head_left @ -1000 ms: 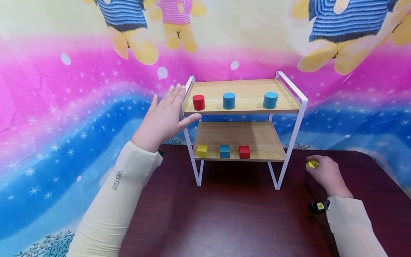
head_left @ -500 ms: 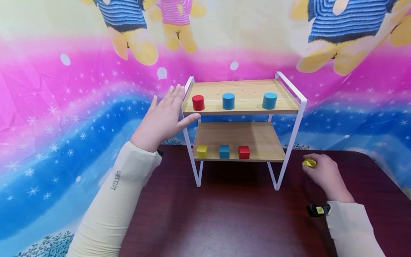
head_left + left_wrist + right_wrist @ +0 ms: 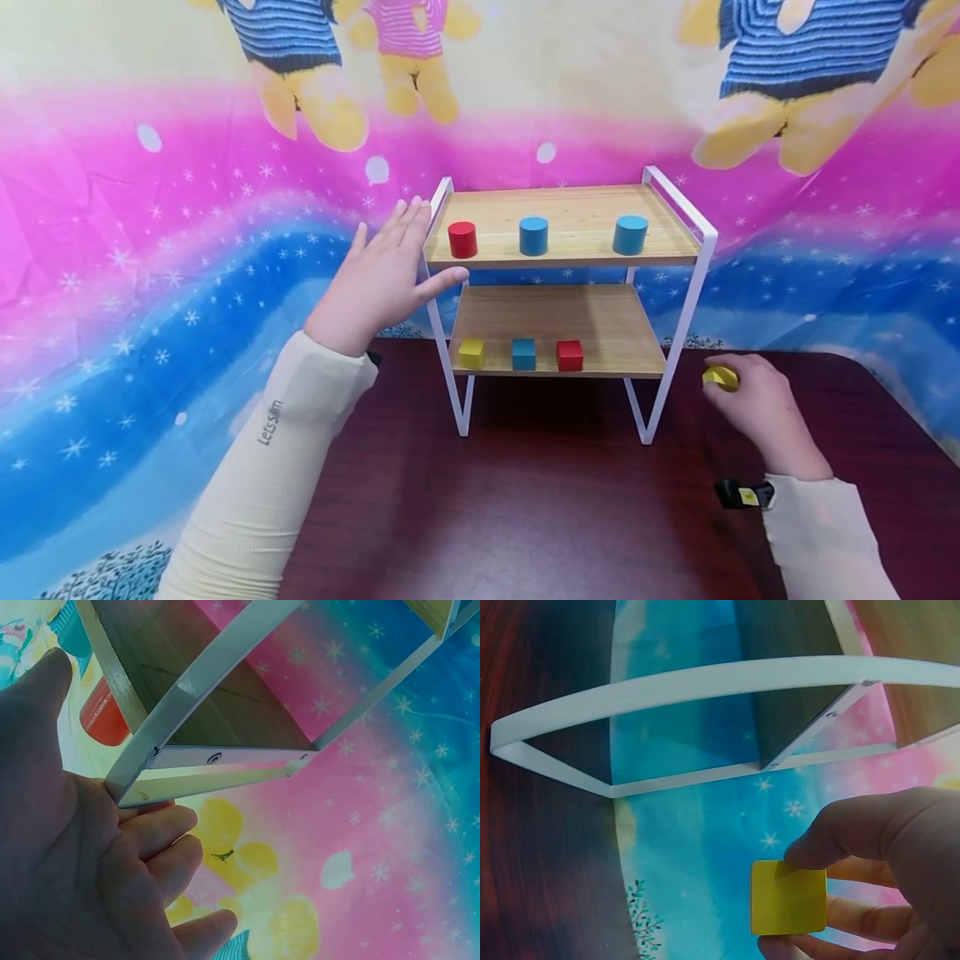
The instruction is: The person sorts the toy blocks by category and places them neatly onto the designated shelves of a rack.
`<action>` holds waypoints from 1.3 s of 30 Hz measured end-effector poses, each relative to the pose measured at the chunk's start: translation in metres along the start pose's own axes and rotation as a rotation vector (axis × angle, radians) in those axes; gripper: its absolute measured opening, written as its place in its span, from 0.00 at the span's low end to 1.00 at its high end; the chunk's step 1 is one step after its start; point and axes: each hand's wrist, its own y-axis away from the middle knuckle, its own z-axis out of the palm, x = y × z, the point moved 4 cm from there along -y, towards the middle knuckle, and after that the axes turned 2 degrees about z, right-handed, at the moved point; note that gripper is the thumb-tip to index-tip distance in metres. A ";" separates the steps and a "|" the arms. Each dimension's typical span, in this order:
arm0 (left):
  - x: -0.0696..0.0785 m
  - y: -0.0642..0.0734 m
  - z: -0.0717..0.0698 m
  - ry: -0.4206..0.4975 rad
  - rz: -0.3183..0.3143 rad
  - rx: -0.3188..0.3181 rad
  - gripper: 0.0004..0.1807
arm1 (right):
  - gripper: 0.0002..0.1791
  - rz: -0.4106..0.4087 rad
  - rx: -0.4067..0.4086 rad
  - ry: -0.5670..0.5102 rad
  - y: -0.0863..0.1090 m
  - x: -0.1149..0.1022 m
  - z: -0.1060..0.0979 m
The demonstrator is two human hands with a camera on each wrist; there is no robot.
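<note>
My right hand [image 3: 761, 408] pinches a yellow block [image 3: 788, 898] between thumb and fingers, to the right of a two-tier wooden shelf [image 3: 570, 204]. In the right wrist view one square face of the block shows. My left hand [image 3: 375, 279] rests against the white metal frame [image 3: 202, 679] at the shelf's upper left corner, its fingers extended and thumb spread. Nearest to that thumb, a red cylinder [image 3: 462, 240] stands on the top tier. Two blue cylinders stand farther right there, one in the middle [image 3: 533, 237] and one near the right end [image 3: 630, 235].
On the lower tier a yellow cube [image 3: 472, 353], a blue cube [image 3: 523, 354] and a red cube [image 3: 569, 356] sit along the front edge. The shelf stands on a dark reddish table [image 3: 540, 508], with a printed cloth [image 3: 187, 208] hanging behind.
My right hand has shifted slightly to the left with the yellow block, turning a little. The left hand keeps its place at the frame. The blocks on the shelf have not moved.
</note>
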 end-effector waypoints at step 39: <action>0.001 -0.001 0.002 0.017 -0.009 0.017 0.55 | 0.21 -0.151 0.066 0.069 0.027 -0.055 -0.023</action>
